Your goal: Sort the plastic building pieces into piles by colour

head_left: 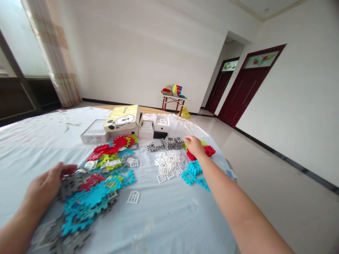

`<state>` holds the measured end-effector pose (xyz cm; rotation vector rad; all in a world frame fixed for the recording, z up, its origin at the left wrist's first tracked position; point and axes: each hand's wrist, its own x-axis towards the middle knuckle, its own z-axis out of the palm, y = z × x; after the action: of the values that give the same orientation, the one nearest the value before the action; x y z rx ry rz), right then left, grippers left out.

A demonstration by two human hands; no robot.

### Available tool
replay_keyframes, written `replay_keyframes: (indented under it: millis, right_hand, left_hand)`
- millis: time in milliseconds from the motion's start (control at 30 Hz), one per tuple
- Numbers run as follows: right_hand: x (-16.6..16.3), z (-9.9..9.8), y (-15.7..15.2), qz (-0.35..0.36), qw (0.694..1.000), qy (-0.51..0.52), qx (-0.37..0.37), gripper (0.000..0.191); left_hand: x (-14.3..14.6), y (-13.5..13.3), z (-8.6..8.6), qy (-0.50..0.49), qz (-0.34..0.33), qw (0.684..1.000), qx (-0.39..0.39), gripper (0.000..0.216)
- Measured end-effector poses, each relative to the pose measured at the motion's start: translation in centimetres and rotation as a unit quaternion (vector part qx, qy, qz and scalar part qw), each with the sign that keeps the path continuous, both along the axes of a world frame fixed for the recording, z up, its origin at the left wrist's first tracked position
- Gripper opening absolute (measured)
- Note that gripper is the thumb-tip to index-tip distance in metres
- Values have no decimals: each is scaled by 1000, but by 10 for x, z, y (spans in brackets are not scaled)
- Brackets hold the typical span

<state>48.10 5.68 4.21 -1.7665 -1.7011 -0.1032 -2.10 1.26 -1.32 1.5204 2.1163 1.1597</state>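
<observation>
My left hand (46, 187) rests flat on a spread of grey, blue and red interlocking plastic tiles (90, 197) at the near left of the table. My right hand (194, 145) reaches far across, fingers curled down over a green piece beside a red tile pile (208, 151) and a grey tile heap (171, 143). Whether it grips a piece is hidden by the fingers. Small white window-shaped pieces (169, 164) lie between the hands. A blue tile cluster (194, 173) sits under my right forearm.
The table has a pale blue cloth (164, 218). A yellow cartoon box (123, 118) and white boxes (95, 135) stand at the back. Beyond, a small red table (173, 98) with colourful items, dark red doors (245, 90), and a curtain (57, 53) at left.
</observation>
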Motion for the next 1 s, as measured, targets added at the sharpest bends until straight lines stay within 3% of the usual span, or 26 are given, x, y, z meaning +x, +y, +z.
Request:
replay_keyframes:
  millis: [200,367,700,867,1000]
  right_hand:
    - [-78,-3,-30,203,978,35,-44,22]
    - [-135,-14,-46,285,955,6,-82,19]
    - [-199,-33,-37,311,943,-79,-93,29]
    - [-198,-37,-33,270,955,-100,-77,22]
    - [-175,-25,-36,232,968,-76,-60,24]
  left_hand:
    - [11,-9,14,-94,-7,996,-5,52]
    - [10,-7,10,-114,-12,993,7,51]
    - [17,-14,22,-113,-17,993,-1,51]
    - [18,-16,24,-116,-19,993,9,52]
    - [15,-14,21,-120,-25,992,4,53]
